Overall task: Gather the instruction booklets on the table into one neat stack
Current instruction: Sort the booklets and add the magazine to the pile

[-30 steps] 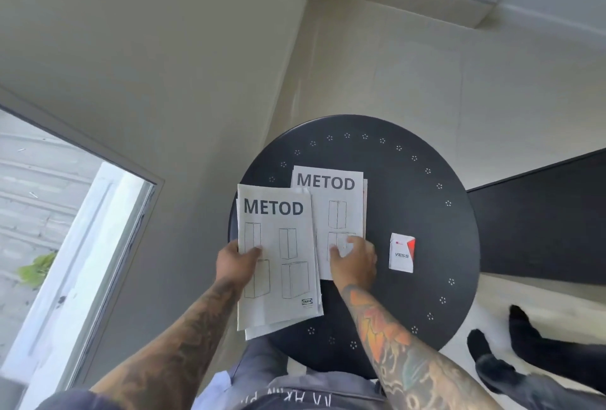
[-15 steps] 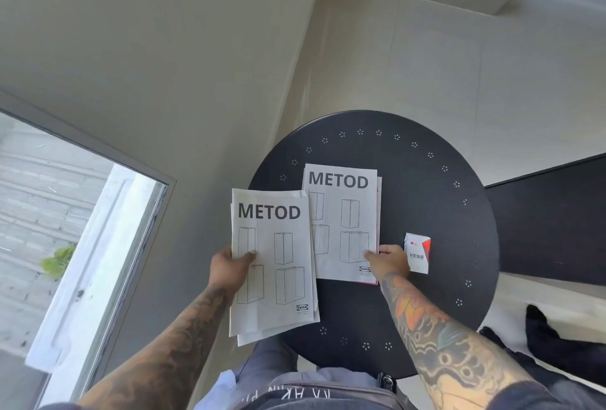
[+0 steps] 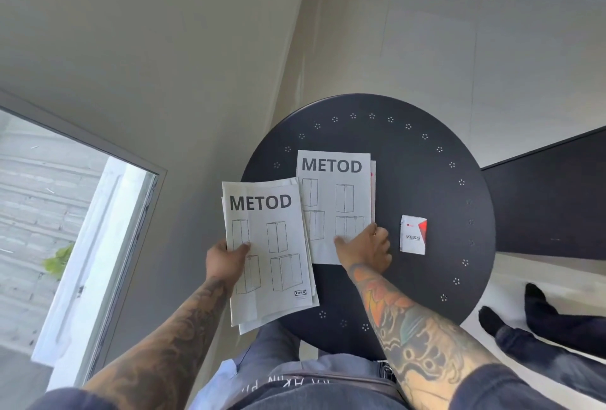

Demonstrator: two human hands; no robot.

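My left hand [image 3: 226,258] grips a bundle of white METOD booklets [image 3: 272,245] by its left edge, thumb on the cover; the bundle hangs over the near left rim of the round black table [image 3: 426,180]. A second METOD booklet pile [image 3: 334,193] lies flat on the table just right of it, partly under the bundle's corner, with other sheets showing along its right edge. My right hand [image 3: 364,248] rests on that pile's lower right corner, fingers closing on the edge.
A small white and red VESS packet [image 3: 413,235] lies right of my right hand. Another person's dark-socked feet [image 3: 524,317] stand at the lower right. A window opening [image 3: 65,229] is left of the table, and a dark panel [image 3: 551,199] stands at the right.
My right hand slid from the flat pile's bottom edge to its lower right corner. The left hand's bundle shifted slightly left, uncovering more of the flat pile.
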